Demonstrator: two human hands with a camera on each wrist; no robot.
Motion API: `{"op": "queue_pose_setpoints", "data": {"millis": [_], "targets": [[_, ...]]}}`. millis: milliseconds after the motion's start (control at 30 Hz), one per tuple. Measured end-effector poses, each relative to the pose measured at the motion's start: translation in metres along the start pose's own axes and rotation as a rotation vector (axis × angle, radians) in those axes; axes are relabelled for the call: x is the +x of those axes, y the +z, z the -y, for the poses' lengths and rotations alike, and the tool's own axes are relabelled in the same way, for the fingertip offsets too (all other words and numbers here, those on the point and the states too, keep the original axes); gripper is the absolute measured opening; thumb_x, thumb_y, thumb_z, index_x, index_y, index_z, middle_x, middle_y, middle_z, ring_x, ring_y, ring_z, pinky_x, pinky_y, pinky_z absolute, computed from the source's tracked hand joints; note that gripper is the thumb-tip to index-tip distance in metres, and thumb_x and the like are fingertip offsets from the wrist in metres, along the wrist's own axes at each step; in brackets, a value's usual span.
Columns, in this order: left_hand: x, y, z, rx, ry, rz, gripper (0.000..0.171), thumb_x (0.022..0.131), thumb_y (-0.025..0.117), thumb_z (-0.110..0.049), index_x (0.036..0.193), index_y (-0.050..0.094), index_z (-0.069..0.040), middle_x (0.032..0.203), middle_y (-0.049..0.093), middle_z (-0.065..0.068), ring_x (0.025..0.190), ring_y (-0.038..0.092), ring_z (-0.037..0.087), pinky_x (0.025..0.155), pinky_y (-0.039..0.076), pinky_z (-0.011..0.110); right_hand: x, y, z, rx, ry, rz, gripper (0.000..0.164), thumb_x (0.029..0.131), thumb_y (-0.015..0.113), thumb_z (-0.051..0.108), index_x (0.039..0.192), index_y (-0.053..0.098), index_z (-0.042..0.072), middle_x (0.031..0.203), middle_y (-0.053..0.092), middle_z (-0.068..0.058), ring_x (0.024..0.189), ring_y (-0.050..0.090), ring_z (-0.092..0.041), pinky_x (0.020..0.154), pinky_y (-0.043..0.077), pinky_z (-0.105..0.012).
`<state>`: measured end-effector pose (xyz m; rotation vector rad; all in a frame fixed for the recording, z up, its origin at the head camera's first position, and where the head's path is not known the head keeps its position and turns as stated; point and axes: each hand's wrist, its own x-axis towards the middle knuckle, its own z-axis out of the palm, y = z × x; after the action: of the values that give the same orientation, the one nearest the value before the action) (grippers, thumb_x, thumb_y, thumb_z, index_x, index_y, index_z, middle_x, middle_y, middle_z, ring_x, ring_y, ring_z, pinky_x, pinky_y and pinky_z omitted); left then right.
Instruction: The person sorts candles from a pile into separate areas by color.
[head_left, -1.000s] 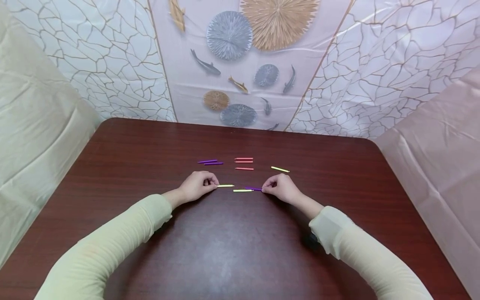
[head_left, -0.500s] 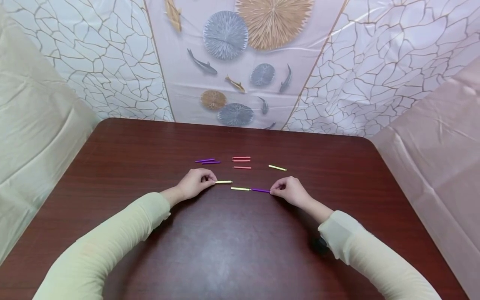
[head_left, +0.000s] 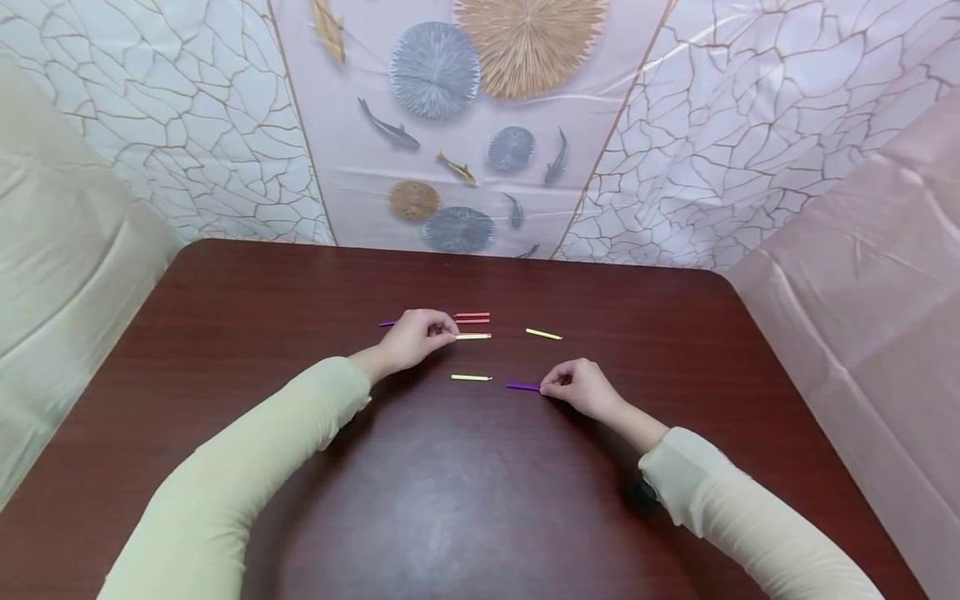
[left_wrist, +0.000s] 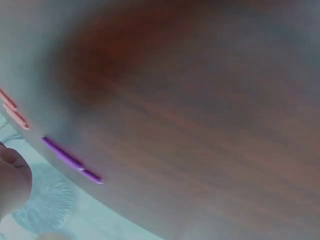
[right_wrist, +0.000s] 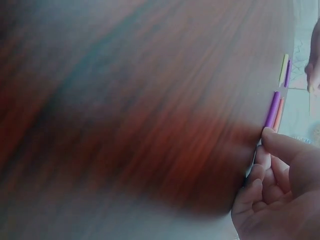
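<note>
My left hand [head_left: 418,337] pinches a yellow candle [head_left: 471,337] by its left end. That candle lies along or just over one red candle, nearly covering it; whether they touch I cannot tell. Two more red candles [head_left: 472,322] lie just behind. My right hand [head_left: 583,387] pinches the right end of a purple candle [head_left: 522,386], its thumb [right_wrist: 272,135] showing in the right wrist view. Left of that candle, a second yellow candle [head_left: 471,377] lies apart from it on the table. Two purple candles [left_wrist: 62,154] show in the left wrist view; my left hand partly hides them from the head camera.
A third yellow candle [head_left: 543,334] lies slanted at the back right. The dark wooden table [head_left: 420,467] reaches back to patterned wall cloth [head_left: 457,150], with plain cloth [head_left: 67,275] hanging along its left side.
My left hand has carried its yellow candle back and right to the red candles. My right hand drew the purple candle rightward, away from the lying yellow one. The head view shifted slightly.
</note>
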<state>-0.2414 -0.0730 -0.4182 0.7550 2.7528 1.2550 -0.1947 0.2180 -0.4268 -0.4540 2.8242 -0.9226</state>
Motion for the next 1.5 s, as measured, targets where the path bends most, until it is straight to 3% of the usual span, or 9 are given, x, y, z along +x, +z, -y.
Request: {"op": "queue_pose_setpoints", "data": {"millis": [267, 433, 767, 1100, 1500], "targets": [[0.033, 0.022, -0.018, 0.014, 0.01, 0.037, 0.007, 0.087, 0.065, -0.012, 0.087, 0.07, -0.008, 0.088, 0.07, 0.006, 0.081, 0.06, 0.017, 0.073, 0.044, 0.024, -0.004, -0.001, -0.002, -0.001, 0.013, 0.007, 0.004, 0.077, 0.072, 0.011, 0.075, 0.072, 0.007, 0.069, 0.068, -0.002, 0.064, 0.051, -0.006, 0.06, 0.042, -0.021], [0.047, 0.039, -0.025, 0.035, 0.013, 0.065, 0.007, 0.087, 0.065, -0.013, 0.088, 0.07, -0.009, 0.084, 0.07, 0.004, 0.079, 0.059, 0.015, 0.075, 0.046, 0.025, -0.005, -0.002, -0.002, 0.009, 0.004, 0.008, 0.004, 0.077, 0.072, 0.011, 0.075, 0.072, 0.007, 0.068, 0.067, -0.001, 0.063, 0.05, -0.005, 0.059, 0.042, -0.019], [0.06, 0.054, -0.031, 0.058, -0.014, 0.071, 0.007, 0.087, 0.065, -0.013, 0.088, 0.071, -0.01, 0.083, 0.07, 0.003, 0.079, 0.06, 0.013, 0.076, 0.046, 0.026, -0.012, -0.003, -0.006, 0.021, 0.005, 0.023, 0.004, 0.078, 0.072, 0.01, 0.075, 0.072, 0.007, 0.068, 0.067, -0.002, 0.062, 0.051, -0.006, 0.059, 0.042, -0.019], [0.071, 0.074, -0.038, 0.053, 0.04, 0.116, 0.007, 0.086, 0.065, -0.011, 0.088, 0.071, -0.007, 0.082, 0.07, 0.004, 0.078, 0.06, 0.013, 0.075, 0.046, 0.023, -0.015, -0.004, -0.008, 0.019, -0.007, 0.005, 0.003, 0.076, 0.072, 0.01, 0.075, 0.072, 0.007, 0.068, 0.068, -0.002, 0.062, 0.05, -0.003, 0.058, 0.042, -0.019], [0.077, 0.092, -0.039, 0.082, 0.051, 0.146, 0.006, 0.086, 0.065, -0.009, 0.087, 0.07, -0.007, 0.079, 0.069, 0.003, 0.074, 0.06, 0.011, 0.071, 0.046, 0.02, -0.016, -0.005, -0.009, 0.02, -0.007, 0.008, 0.003, 0.077, 0.072, 0.01, 0.075, 0.072, 0.007, 0.069, 0.069, -0.002, 0.062, 0.05, -0.003, 0.059, 0.041, -0.018]]}}
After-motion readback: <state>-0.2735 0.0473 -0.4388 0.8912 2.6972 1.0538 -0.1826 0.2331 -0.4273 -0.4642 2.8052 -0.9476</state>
